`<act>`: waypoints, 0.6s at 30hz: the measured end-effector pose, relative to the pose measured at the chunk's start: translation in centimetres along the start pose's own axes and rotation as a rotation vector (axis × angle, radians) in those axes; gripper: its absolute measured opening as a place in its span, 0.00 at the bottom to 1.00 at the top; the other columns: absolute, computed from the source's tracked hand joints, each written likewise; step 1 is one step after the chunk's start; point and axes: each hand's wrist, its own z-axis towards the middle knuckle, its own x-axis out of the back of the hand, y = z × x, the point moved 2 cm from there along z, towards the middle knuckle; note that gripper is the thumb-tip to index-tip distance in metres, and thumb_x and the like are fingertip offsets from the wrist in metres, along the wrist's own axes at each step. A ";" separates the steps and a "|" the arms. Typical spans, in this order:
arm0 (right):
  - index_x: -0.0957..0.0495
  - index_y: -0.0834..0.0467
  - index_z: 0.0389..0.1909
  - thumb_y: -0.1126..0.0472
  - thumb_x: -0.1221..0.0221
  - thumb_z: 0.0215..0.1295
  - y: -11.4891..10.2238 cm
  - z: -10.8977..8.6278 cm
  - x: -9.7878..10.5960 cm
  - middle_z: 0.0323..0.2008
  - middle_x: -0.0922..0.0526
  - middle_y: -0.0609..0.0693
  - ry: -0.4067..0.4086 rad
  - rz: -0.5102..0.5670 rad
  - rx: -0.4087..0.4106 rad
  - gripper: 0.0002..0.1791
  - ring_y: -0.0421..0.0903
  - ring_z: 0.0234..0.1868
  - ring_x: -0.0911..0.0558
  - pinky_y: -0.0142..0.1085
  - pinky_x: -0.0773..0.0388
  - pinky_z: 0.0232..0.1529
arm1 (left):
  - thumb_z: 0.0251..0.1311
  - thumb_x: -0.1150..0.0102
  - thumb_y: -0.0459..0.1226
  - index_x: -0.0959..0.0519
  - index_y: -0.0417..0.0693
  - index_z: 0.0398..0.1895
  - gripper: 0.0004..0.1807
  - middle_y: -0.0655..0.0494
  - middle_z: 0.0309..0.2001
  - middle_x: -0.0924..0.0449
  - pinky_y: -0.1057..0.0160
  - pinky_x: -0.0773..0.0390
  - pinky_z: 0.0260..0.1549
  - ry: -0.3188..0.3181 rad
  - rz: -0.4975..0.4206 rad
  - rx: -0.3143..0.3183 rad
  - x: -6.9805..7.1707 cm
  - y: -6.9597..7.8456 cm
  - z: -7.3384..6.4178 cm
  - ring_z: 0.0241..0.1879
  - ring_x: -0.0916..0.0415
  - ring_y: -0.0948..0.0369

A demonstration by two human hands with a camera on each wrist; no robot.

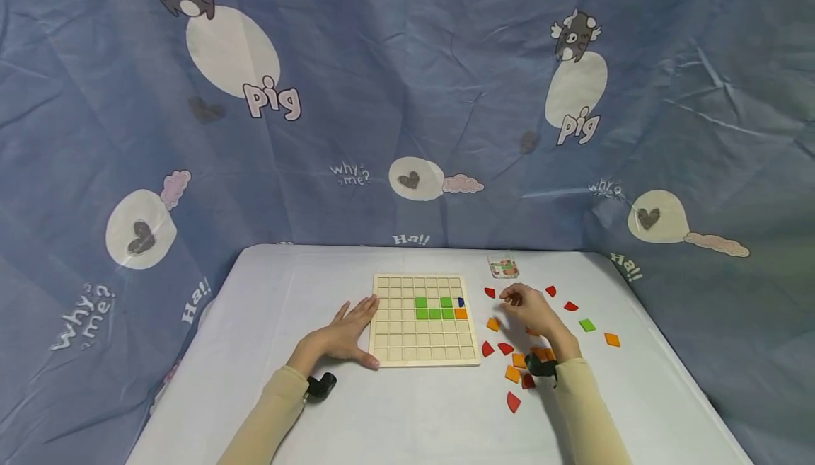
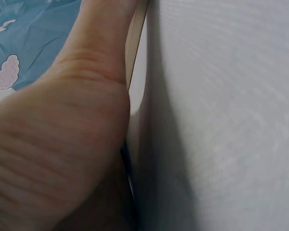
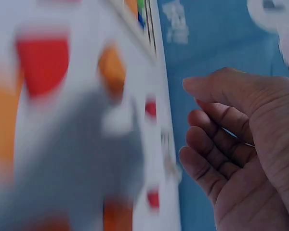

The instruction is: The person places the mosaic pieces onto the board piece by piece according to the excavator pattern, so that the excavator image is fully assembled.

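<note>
Pale wood makes up the square grid board (image 1: 395, 334), which lies flat on the white-covered counter (image 1: 312, 267) between the person's two hands. Five green square tiles (image 1: 435, 314) sit in its cells in a U: three in a row, with one above each end. An orange square tile (image 1: 460, 313) continues that row at the right, and a small blue rounded piece (image 1: 461, 302) sits just above it, by the board's right edge. The left hand (image 1: 344, 334) is released, fingers spread and thumb held apart, resting along the board's left edge. The right hand (image 1: 531, 309) is released too, fingers loosely bent and thumb near the index fingertip, raised above the counter right of the board. Around and below it lie loose orange tiles (image 1: 512, 374) and red quarter-round pieces (image 1: 513, 402), partly hidden by the wrist; a loose green tile (image 1: 587, 325) lies farther right. A small printed card (image 1: 504, 267) rests near the far edge, before the blue printed cloth (image 1: 496, 217).
</note>
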 end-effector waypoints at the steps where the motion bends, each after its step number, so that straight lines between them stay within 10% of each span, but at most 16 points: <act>1: 0.21 0.60 0.42 0.63 0.36 0.60 0.9 -0.4 0.7 0.35 0.19 0.52 0.013 -0.003 -0.021 0.10 0.44 0.35 0.24 0.32 0.24 0.35 | 0.36 0.35 0.72 0.61 0.42 0.77 0.74 0.49 0.79 0.68 0.42 0.71 0.74 0.001 -0.003 -0.003 0.0 0.0 0.0 0.78 0.69 0.52; 18: 0.28 0.73 0.53 0.65 0.41 0.62 9.8 -3.4 6.6 0.48 0.30 0.68 0.159 -0.181 -0.186 0.21 0.61 0.48 0.28 0.55 0.28 0.50 | 0.34 0.36 0.73 0.62 0.43 0.77 0.75 0.50 0.79 0.68 0.43 0.70 0.74 0.008 0.003 0.004 -0.3 -0.3 0.1 0.78 0.69 0.53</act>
